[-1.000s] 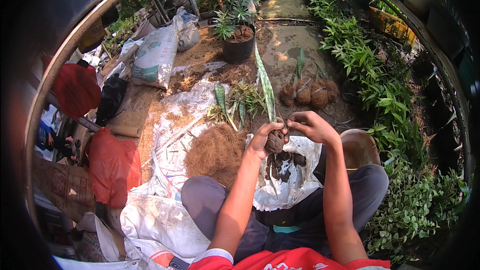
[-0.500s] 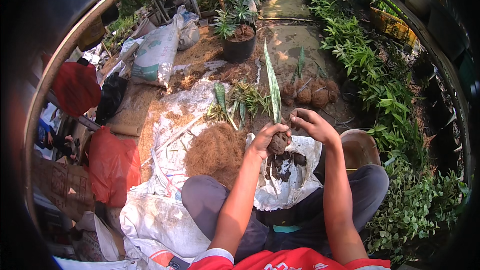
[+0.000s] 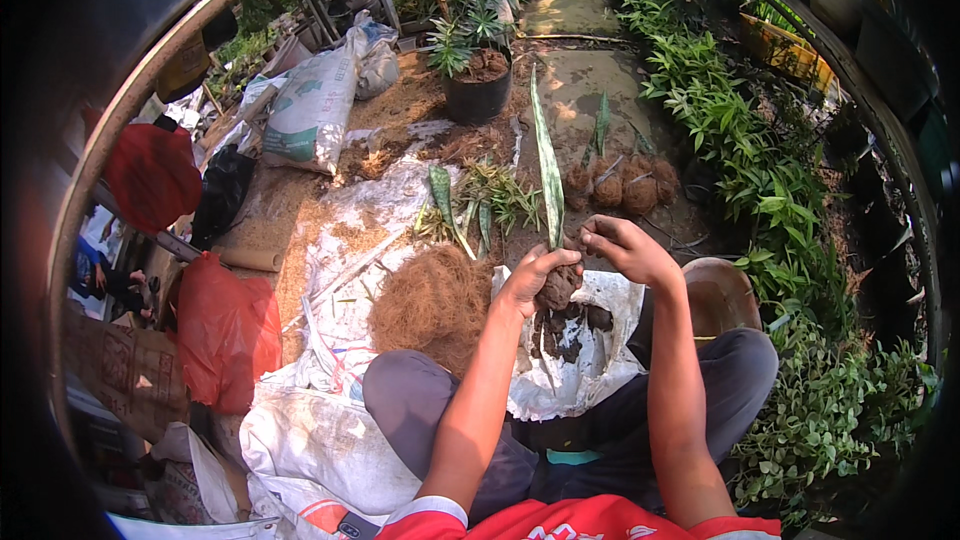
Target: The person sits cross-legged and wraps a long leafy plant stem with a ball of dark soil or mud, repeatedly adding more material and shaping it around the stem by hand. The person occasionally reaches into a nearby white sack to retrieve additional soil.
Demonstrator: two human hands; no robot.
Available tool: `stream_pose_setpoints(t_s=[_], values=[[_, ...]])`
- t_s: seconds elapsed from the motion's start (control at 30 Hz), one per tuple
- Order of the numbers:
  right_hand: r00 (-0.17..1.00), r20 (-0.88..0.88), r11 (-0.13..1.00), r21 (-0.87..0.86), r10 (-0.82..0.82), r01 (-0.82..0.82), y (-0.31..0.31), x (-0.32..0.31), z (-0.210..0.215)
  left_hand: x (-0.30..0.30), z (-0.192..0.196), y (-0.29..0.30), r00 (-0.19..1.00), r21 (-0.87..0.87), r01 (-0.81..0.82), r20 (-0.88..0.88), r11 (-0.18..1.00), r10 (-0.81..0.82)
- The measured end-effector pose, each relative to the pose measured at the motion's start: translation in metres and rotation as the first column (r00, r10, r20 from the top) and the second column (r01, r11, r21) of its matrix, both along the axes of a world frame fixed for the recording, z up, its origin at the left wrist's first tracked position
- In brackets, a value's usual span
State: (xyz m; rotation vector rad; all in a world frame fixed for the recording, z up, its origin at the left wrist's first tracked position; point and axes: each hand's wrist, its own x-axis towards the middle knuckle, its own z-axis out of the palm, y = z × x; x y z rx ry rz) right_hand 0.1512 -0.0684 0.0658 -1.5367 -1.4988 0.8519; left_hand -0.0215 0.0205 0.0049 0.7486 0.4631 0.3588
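Note:
My left hand (image 3: 535, 278) is wrapped around the base of an upright snake plant leaf (image 3: 547, 162) and the lump of wet mud (image 3: 561, 287) packed about it. Close on the right, my right hand (image 3: 628, 248) has its fingers curled in a pinch beside the mud; what they hold, if anything, is too small to make out. Below both hands, between my knees, lies a white plastic sheet (image 3: 530, 387) with dark mud (image 3: 572, 332) on it. A heap of brown coconut fibre (image 3: 430, 305) sits to the left of it.
Cut leaves (image 3: 490, 195) lie ahead on the ground. Several fibre-wrapped root balls (image 3: 640, 186) with leaves stand beyond. A potted plant (image 3: 478, 95), a filled sack (image 3: 312, 110) and a red plastic bag (image 3: 228, 335) stand around; a brown tub (image 3: 722, 300) is by my right knee. Green plants (image 3: 745, 155) line the right.
My left hand and the mud lump have shifted slightly right, and the leaf tip leans a little further up. My right hand stays beside the lump, fingers still curled.

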Motion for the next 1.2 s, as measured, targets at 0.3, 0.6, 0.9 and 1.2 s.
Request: stream_pose_setpoints(t_s=[0.3, 0.6, 0.9, 1.2], values=[[0.999, -0.032, 0.999, -0.01, -0.041, 0.041, -0.004, 0.012, 0.005, 0.001, -0.001, 0.001, 0.999, -0.013, -0.006, 0.039, 1.0, 0.006], [0.906, -0.342, 0.953, 0.077, -0.25, 0.292, 0.019, 0.044, -0.031, 0.001, -0.008, 0.005, 0.997, -0.02, -0.077, 0.006, 0.997, 0.077], [0.778, -0.121, 0.774, 0.09, -0.616, 0.627, 0.031, 0.049, -0.071, 0.0, -0.009, 0.01, 0.987, 0.015, -0.066, 0.145, 0.998, 0.063], [0.953, -0.303, 0.99, -0.136, -0.003, -0.04, 0.008, 0.018, -0.014, 0.0, -0.001, 0.005, 0.997, 0.085, -0.069, -0.013, 0.994, 0.071]])
